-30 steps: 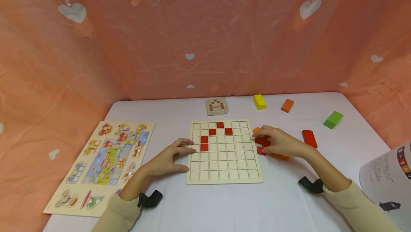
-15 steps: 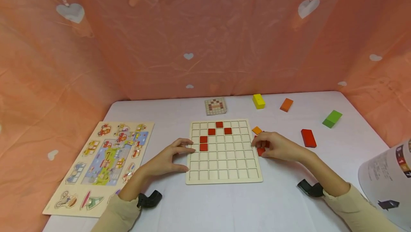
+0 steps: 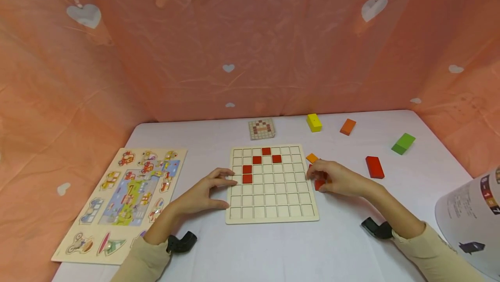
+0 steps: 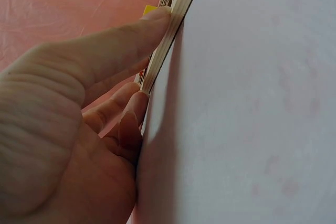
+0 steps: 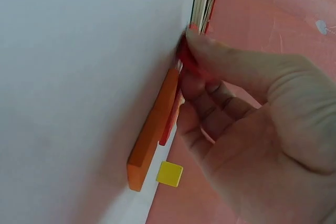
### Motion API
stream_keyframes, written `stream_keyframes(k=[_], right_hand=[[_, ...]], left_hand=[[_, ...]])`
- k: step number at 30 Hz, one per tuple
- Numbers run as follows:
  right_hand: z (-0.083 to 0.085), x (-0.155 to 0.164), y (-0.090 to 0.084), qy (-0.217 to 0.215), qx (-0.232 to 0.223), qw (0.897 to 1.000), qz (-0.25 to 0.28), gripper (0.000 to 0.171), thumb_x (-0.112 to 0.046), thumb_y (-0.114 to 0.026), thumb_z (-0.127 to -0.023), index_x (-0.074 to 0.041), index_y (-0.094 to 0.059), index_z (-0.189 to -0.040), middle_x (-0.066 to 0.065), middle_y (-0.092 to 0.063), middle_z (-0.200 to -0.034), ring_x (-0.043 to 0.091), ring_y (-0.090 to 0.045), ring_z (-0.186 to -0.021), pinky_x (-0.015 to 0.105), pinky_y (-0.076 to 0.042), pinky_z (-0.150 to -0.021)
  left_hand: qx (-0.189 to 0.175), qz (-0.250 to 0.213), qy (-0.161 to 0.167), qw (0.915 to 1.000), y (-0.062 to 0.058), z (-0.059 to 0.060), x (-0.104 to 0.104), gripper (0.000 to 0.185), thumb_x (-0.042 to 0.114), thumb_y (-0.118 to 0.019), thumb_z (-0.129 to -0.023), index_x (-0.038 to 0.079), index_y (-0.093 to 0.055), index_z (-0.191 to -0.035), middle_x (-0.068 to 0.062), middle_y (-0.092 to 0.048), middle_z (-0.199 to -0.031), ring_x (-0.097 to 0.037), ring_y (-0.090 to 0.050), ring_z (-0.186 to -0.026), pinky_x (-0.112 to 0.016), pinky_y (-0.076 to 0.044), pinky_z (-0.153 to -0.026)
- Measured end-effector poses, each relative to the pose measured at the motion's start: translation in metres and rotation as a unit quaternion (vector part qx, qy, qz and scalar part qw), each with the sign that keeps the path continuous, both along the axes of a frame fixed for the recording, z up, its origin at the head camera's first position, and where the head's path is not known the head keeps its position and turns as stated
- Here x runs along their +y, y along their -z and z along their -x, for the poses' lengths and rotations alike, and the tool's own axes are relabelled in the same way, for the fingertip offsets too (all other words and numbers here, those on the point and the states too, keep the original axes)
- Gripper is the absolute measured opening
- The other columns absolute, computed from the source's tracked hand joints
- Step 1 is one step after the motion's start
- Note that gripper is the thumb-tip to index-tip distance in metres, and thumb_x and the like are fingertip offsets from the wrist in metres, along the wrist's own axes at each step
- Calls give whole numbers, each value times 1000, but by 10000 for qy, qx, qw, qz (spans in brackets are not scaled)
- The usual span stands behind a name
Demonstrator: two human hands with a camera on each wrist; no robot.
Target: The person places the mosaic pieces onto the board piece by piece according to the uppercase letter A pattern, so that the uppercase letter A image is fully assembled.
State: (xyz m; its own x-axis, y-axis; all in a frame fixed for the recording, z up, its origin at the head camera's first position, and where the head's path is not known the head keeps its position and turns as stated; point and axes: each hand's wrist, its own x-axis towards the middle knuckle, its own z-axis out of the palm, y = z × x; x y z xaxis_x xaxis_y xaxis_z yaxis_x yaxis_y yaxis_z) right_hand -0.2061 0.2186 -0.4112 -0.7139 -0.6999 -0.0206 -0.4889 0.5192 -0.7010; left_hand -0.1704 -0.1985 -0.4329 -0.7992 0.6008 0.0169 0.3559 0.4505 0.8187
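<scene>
A pale wooden grid board [image 3: 269, 204] lies in the middle of the table in the head view, with several red square tiles [image 3: 247, 178] in its upper and left cells. My left hand [image 3: 203, 193] rests at its left side, thumb and fingers spread; the left wrist view shows the thumb [image 4: 149, 30] against the board's edge. Just off the right edge, my right hand [image 3: 340, 178] pinches a loose red square tile [image 5: 186, 59] between thumb and fingers. Beside it in the right wrist view stand an orange block [image 5: 152, 129] and another red piece [image 5: 169, 121], largely hidden from the head camera.
A small pattern card [image 3: 261, 129] lies behind the board. Yellow [image 3: 314, 122], orange [image 3: 347, 127], green [image 3: 403, 143] and red [image 3: 375, 167] blocks are spread at the back right. A vehicle puzzle board [image 3: 117, 204] lies left; a white cylindrical tub [image 3: 461, 221] stands right.
My right hand has shifted slightly nearer to me, its fingers closing round a red tile; a small orange tile behind it shows more. My left hand stays put.
</scene>
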Motion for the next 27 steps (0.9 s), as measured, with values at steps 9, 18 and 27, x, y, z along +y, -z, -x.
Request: stream_keyframes(k=[9,18,27], right_hand=[[5,-28,-6,48,-437,9974,563,13,-6,-74,-90,-8,-68,-102,-1,-64,-96,21,-55,-90,25,-48,-77],[14,-119,-15,-994,-637,9906,695,14,4,-67,-91,-1,-71,-104,0,-66,-94,13,-53,-79,25,-48,-72],[18,-160,-15,-989,-646,9918,478,17,10,-67,-88,1,-71,-102,5,-63,-86,11,-50,-77,22,-46,-69]], left_hand=[[-3,54,-14,10000,0,1,0,56,18,-85,-79,8,-65,-131,-5,-40,-149,-28,-37,-137,-48,-29,-112],[29,40,17,10000,1,1,-1,55,18,-85,-80,8,-65,-131,-6,-40,-149,-29,-37,-138,-53,-28,-112],[102,105,81,9999,-1,1,-1,56,19,-84,-81,6,-65,-132,-7,-40,-149,-30,-38,-136,-54,-29,-111]])
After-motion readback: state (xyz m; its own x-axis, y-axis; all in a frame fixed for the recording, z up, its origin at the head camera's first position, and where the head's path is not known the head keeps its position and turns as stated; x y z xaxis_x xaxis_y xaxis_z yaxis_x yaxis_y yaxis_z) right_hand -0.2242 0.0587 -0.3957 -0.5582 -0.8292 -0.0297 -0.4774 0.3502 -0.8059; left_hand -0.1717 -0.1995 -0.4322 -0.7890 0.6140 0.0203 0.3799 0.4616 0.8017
